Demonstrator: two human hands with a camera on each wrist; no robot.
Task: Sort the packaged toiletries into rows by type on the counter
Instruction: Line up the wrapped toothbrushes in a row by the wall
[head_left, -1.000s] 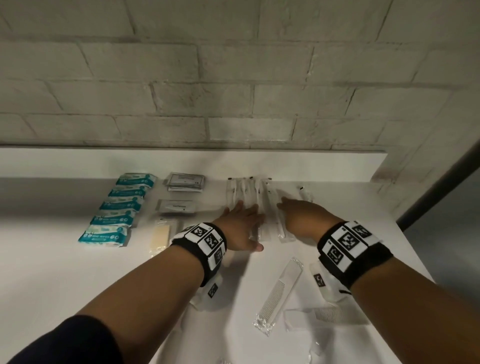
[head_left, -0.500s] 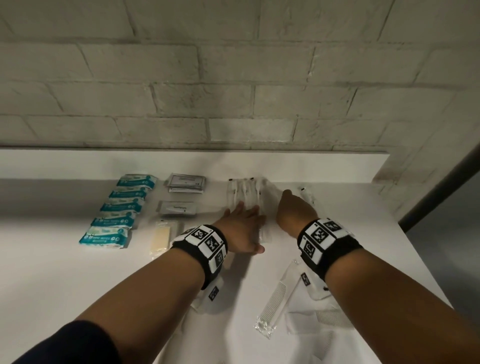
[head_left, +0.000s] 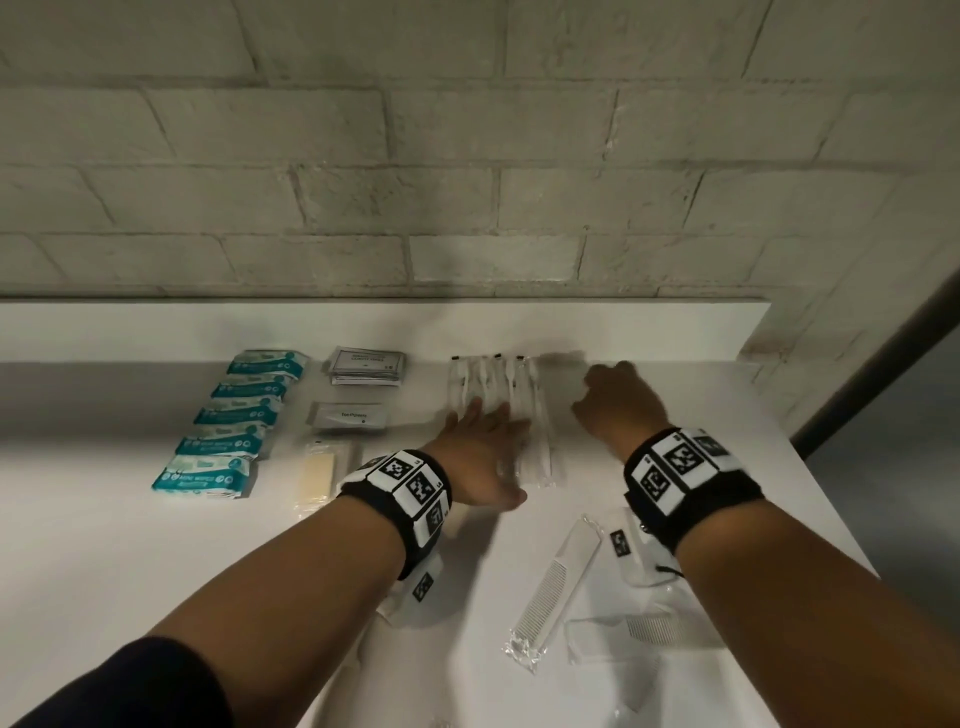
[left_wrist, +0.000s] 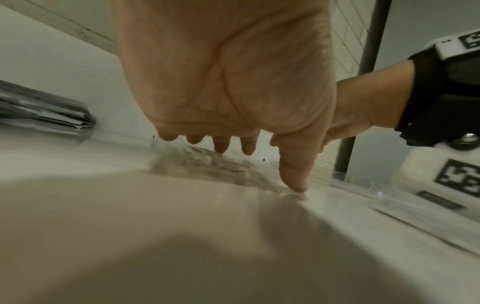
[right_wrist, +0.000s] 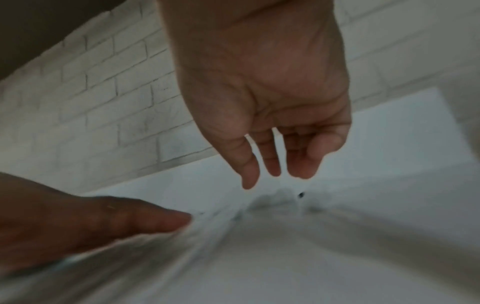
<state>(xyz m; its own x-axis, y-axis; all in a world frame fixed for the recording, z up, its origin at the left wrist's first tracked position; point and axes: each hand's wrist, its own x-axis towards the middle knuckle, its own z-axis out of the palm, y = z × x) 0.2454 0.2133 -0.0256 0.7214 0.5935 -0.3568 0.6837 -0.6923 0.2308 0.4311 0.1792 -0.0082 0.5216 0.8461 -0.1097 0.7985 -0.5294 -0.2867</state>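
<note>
Wipes (head_left: 236, 415) left — toothbrushes (head_left: 493, 389) right

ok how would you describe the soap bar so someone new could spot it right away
On the white counter, start from the column of teal packs at the left and move one column right. There, below the dark sachet stack and the grey toothpaste sachet, lies the soap bar, nearest the person. It is the only pale yellow item, in clear wrap.
</note>
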